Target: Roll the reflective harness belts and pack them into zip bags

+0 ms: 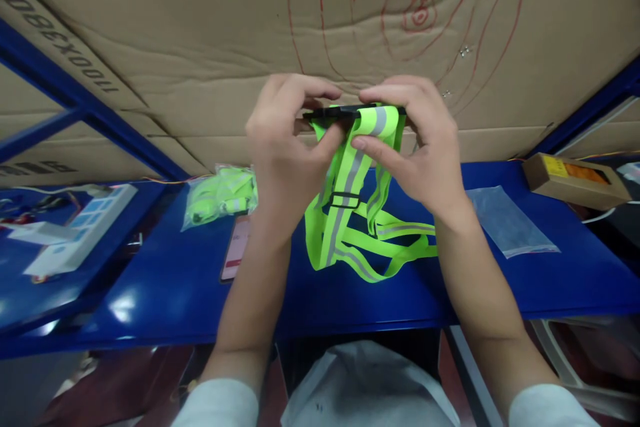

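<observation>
Both my hands hold up a neon-yellow reflective vest made of straps (353, 167), with grey stripes along them. My left hand (293, 123) pinches a black plastic piece (337, 111) at the top of the straps, thumb below and fingers above. Beside it my right hand (420, 140) grips the strap looped over that black piece, its thumb pressed on the front. A black slider buckle (345, 199) sits lower on the hanging strap. The lower straps droop onto the blue table (340, 307). My fingers partly cover the black piece.
Left of the vest lie a clear bag of neon straps (220, 197) and a phone (234, 253). An empty zip bag (515, 221) and a cardboard box (575, 181) are at the right. Large cardboard (200, 33) stands behind. A white box (83, 230) rests far left.
</observation>
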Demonstrator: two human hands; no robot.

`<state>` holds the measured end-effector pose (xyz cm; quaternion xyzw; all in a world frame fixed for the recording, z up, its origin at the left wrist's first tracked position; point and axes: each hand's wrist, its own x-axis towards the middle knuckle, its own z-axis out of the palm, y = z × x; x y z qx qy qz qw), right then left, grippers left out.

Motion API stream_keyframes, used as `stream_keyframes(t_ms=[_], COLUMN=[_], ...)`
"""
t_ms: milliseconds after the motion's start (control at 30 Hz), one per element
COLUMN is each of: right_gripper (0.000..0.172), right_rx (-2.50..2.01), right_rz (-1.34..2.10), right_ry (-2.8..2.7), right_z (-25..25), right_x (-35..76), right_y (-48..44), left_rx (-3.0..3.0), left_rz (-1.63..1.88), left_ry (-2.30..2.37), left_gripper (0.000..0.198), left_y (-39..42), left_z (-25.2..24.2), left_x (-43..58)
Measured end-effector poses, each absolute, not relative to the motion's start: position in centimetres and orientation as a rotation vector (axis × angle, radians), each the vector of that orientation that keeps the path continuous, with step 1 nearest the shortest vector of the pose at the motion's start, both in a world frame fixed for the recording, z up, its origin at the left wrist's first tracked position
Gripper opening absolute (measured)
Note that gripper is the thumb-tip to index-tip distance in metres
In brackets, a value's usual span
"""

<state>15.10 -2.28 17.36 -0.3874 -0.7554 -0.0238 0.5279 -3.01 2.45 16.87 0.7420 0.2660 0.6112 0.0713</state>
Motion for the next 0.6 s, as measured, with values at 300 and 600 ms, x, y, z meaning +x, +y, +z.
stream_keyframes(t_ms=[300,600], right_gripper=[0.037,0.03], right_rx=[-0.985,-1.084], right_rz=[0.201,-0.076], right_ry=[-1.697,-1.6], right_z=[16.5,16.6], right_x=[17.1,17.6], right_y=[-2.0,-2.1], left_rx=[2.151,2.171], left_rz=[1.539,1.665], left_ry=[0.526,0.678], left_gripper=[0.057,0.081], left_y=[2.8,4.3], left_z=[16.0,12.5], left_x=[-1.8,1.3])
